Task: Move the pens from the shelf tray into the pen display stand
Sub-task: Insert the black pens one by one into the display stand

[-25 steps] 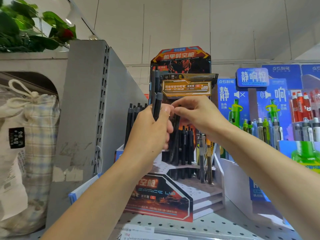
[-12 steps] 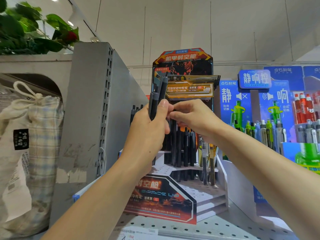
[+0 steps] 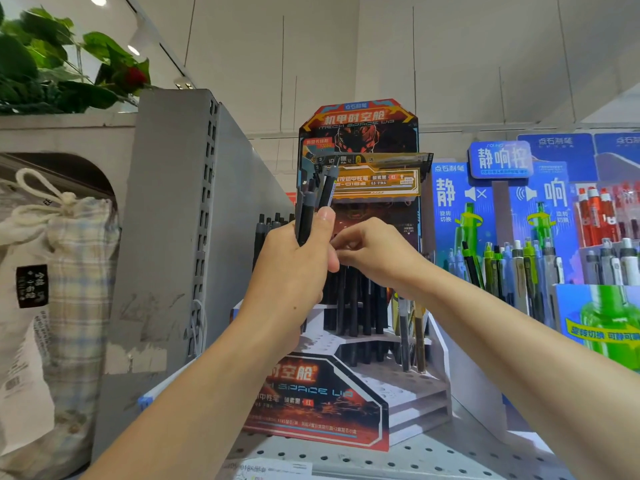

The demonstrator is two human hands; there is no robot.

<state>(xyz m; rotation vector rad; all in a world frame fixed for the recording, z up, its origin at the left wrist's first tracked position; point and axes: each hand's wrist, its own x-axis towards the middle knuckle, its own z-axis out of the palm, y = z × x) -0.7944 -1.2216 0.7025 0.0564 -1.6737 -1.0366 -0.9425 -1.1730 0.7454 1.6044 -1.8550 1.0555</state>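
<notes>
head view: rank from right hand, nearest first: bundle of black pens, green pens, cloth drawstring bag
1. bundle of black pens, just left of the right hand, gripped by the left hand.
2. green pens, off to its right.
3. cloth drawstring bag, far left.

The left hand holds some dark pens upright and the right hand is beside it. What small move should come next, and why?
Probably the right hand should pinch one pen from the bundle of dark pens that the left hand grips, and lower it into the orange-and-black cardboard pen display stand: its fingertips already reach toward the bundle, and holes in the stand look free.
</notes>
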